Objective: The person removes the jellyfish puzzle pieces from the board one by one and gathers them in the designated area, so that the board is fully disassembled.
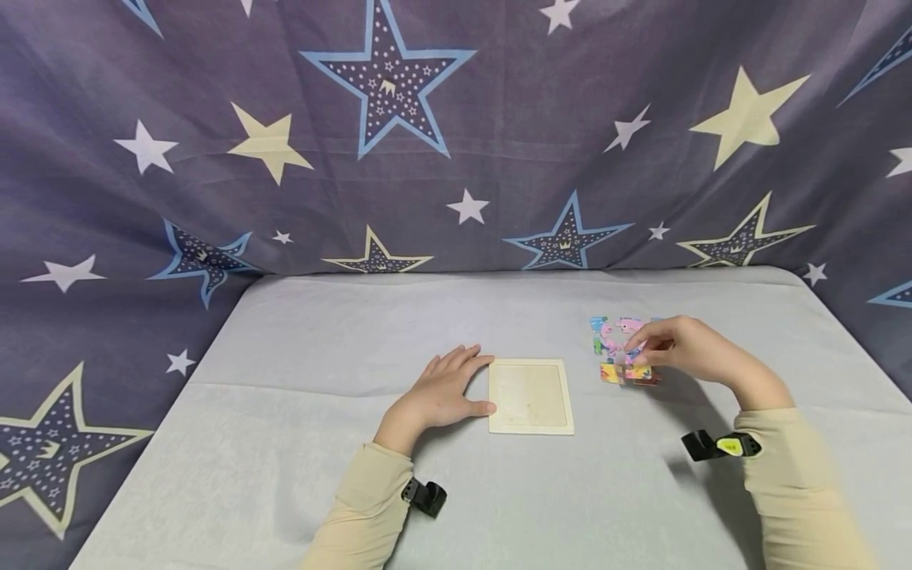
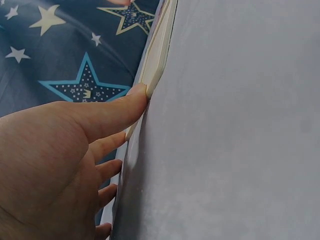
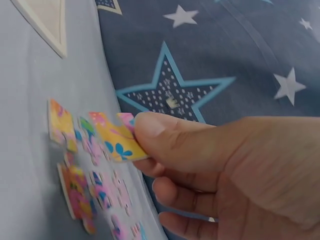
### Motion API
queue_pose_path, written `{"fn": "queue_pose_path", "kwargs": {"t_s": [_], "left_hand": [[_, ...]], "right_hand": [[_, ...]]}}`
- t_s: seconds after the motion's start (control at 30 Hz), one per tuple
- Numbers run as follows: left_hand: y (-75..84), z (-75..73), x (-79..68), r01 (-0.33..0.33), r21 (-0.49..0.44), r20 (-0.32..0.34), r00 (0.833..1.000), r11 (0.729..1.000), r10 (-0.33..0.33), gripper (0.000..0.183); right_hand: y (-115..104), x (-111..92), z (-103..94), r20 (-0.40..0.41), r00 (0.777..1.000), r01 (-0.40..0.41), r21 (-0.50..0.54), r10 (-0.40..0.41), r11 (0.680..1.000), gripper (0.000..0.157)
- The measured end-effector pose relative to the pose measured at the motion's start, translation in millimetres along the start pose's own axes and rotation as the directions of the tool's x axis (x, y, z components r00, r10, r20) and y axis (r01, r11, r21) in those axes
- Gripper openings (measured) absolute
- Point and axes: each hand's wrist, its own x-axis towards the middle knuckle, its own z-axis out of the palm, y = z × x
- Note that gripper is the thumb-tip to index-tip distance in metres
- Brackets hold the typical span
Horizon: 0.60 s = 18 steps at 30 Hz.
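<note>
A jigsaw puzzle piece (image 3: 117, 141), yellow with a blue flower, is pinched between the thumb and index finger of my right hand (image 1: 687, 348). It is lifted off several other colourful jigsaw pieces (image 1: 604, 336), which lie grouped on the table under that hand and are partly covered by it. My left hand (image 1: 443, 389) rests beside a cream, shallow puzzle tray (image 1: 568, 396). Its thumb (image 2: 120, 111) touches the tray's near left corner and its index finger reaches the far left corner, the fingers spread and fairly straight. No pieces lie inside the tray's rim.
A pale grey cloth covers the table (image 1: 285, 443). Behind it and along the sides hangs a dark curtain (image 1: 427, 182) printed with stars. A black strap (image 1: 426, 497) shows at the left wrist, and another black strap (image 1: 701, 445) at the right.
</note>
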Motion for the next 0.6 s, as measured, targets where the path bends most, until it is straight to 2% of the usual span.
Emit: {"fn": "queue_pose_path", "kwargs": {"t_s": [0.17, 0.43, 0.6], "left_hand": [[-0.7, 0.9, -0.1, -0.004, -0.006, -0.012, 1.0, 1.0, 0.004, 0.077], [-0.6, 0.9, -0.4, -0.007, -0.001, -0.018, 1.0, 1.0, 0.007, 0.077], [-0.3, 1.0, -0.7, -0.014, -0.015, -0.023, 1.0, 1.0, 0.014, 0.076]], "right_hand": [[13.1, -5.1, -6.3, -0.024, 1.0, -0.016, -0.013, 0.016, 1.0, 0.013], [25.4, -9.2, -12.2, 0.008, 0.995, -0.096, 0.011, 0.096, 0.995, 0.021], [32.1, -12.0, -13.3, 0.004, 0.992, -0.127, 0.006, 0.127, 0.992, 0.016]]}}
